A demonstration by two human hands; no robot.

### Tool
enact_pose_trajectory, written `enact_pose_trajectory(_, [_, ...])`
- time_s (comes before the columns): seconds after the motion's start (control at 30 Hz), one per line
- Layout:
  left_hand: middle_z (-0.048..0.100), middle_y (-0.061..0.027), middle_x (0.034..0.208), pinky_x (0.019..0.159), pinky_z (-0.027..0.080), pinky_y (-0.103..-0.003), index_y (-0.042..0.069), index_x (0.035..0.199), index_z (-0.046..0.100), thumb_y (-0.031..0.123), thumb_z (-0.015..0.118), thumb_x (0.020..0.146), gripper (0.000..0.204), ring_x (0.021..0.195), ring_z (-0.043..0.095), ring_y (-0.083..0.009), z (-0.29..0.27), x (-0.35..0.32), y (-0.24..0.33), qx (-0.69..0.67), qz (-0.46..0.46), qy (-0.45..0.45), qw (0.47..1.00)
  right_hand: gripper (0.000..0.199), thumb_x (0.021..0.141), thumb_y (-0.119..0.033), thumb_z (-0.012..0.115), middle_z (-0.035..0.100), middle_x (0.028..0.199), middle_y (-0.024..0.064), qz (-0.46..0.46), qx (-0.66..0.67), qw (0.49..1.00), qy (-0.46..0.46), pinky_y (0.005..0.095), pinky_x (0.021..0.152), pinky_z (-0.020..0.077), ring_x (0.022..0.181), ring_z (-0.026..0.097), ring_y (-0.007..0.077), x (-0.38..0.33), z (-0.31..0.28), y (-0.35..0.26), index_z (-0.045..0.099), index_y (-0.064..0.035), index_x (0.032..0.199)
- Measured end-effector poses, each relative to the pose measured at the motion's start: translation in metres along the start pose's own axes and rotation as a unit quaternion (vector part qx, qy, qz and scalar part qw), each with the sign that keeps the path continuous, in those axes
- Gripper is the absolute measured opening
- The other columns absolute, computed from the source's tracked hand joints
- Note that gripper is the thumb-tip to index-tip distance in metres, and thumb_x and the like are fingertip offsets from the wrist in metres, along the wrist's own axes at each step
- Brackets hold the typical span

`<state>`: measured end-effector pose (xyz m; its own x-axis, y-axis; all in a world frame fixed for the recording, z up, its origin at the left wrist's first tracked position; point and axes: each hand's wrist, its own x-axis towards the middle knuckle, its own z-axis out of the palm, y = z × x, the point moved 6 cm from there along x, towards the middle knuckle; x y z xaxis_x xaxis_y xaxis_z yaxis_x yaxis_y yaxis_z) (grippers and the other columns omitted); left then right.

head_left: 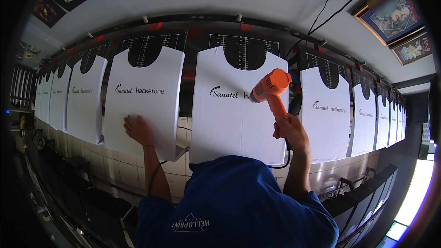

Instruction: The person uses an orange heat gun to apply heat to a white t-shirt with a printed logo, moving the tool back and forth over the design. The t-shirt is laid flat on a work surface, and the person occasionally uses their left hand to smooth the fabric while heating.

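**Heat gun aimed left across the middle shirt**

The right hand (288, 127) has its fingers wrapped around the orange heat gun (271, 89), nozzle pointing left at the shirt (229, 119). The left hand (137, 128) lies flat, fingers spread, on the neighbouring shirt (147, 110).

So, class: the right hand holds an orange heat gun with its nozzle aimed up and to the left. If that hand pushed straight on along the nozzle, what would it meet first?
Most likely the white T-shirt on the middle board: the right hand points the orange heat gun at its black print. The nozzle looks close to the cloth, though the gap is hard to judge.
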<state>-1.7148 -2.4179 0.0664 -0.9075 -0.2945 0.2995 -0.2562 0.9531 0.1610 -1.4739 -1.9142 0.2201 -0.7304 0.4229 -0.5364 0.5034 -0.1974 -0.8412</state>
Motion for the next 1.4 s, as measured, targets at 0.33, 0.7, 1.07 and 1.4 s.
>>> enact_pose_trajectory(0.33, [0.042,-0.0217,0.147,0.110,0.032,-0.055,0.002,0.138,0.045,0.039,0.046,0.098,0.055,0.134,0.039,-0.0442,0.001,0.001,-0.001,0.004,0.001,0.003,1.000,0.030,0.093,-0.026,0.060,0.058,0.072,0.0035,-0.005,-0.013,1.000,-0.009,0.0273,0.059,0.0492,0.059,0.059,0.0127,0.003,0.007,-0.001,0.059,0.0027,0.104])
enact_pose_trajectory(0.7, [0.043,-0.0220,0.146,0.109,0.033,-0.055,0.002,0.138,0.045,0.039,0.046,0.098,0.055,0.133,0.040,-0.0446,0.001,0.001,-0.002,0.007,0.008,0.011,1.000,0.033,0.090,-0.023,0.062,0.059,0.076,0.0055,0.006,-0.001,1.000,-0.004,0.0270,0.060,0.0523,0.062,0.061,0.0131,0.005,0.009,-0.004,0.059,0.0063,0.105])
enact_pose_trajectory(1.07, [0.043,-0.0219,0.145,0.108,0.034,-0.055,0.002,0.138,0.045,0.039,0.047,0.098,0.055,0.133,0.040,-0.0443,0.001,0.001,0.000,0.011,0.010,0.014,1.000,0.032,0.093,-0.024,0.061,0.058,0.078,0.0045,0.011,-0.016,0.999,-0.039,0.0272,0.063,0.0523,0.063,0.060,0.0123,0.006,0.022,-0.011,0.058,0.0047,0.106])
enact_pose_trajectory(1.4, [0.044,-0.0218,0.145,0.108,0.034,-0.055,0.001,0.138,0.045,0.039,0.047,0.098,0.055,0.132,0.041,-0.0440,-0.004,0.001,0.006,0.003,0.005,0.007,1.000,0.030,0.094,-0.025,0.059,0.059,0.076,0.0048,0.005,-0.036,0.999,-0.039,0.0290,0.063,0.0512,0.062,0.059,0.0125,0.006,0.031,-0.014,0.058,0.0038,0.103])
